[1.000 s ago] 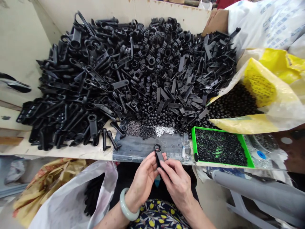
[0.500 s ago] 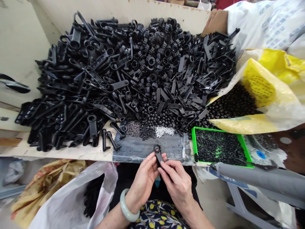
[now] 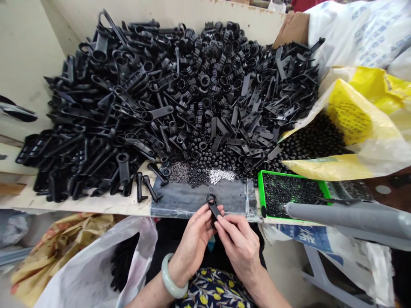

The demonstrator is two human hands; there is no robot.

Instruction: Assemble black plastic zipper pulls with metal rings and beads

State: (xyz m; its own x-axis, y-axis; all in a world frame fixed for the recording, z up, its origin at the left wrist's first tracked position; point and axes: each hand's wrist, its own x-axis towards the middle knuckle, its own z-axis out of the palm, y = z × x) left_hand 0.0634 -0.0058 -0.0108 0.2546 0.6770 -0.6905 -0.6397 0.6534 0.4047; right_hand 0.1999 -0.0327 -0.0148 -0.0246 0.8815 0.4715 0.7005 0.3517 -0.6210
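Pointing its toothed ring end away from the wearer, a black plastic crank handle (image 3: 214, 208) is sitting right between two bare hands, by the near edge of the desk (image 3: 105, 206) (how high is hard to judge). Its long axis is running mostly fore-and-aft, ring leaning a bit left, shank slanting back to the right. The left hand (image 3: 194, 240) is cradling it from the left and underneath, with its fingers (image 3: 199, 214) wrapping behind, while the right hand (image 3: 241, 244) is pinching the near end. So both are gripping it and neither's really nearer, though the ring is poking out past every fingertip.

Beyond the ring, a dark grey mat (image 3: 189, 199) is lying on the desk, with white pins (image 3: 221, 176), small black bits (image 3: 196, 176) and grey bits (image 3: 179, 173) bunching along its far side. A huge heap of black plastic parts (image 3: 128, 98) is looming behind. Off right, a grey tube (image 3: 346, 220) is covering the near right corner of a green tray (image 3: 262, 192) and running out of frame.

Tricky bit: the right fingertips are hiding the handle's near tip, so I'm not telling whether they're pinching something tiny too.
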